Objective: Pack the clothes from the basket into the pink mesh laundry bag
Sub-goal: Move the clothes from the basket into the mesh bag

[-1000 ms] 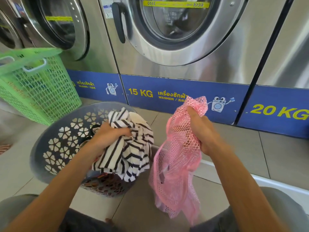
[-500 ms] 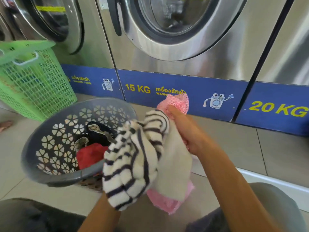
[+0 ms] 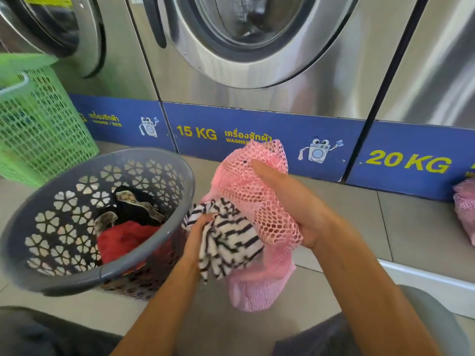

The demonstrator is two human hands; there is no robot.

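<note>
Two hands meet mid-frame: the right hand (image 3: 290, 201) is clenched on the bunched mouth of the pink mesh bag (image 3: 257, 201), while the left hand (image 3: 199, 228) grips the striped shirt (image 3: 228, 242), pressed against the bag's opening at its 8 o'clock. The grey basket (image 3: 77, 278), clothes inside, sits at 9 o'clock, nearly touching. Bare floor tiles (image 3: 359, 214) open at 3 o'clock.

place: laundromat | evidence: steel front-load washers (image 3: 257, 47) in a row, blue panels (image 3: 257, 129) marked 15 KG, 20 KG
</note>
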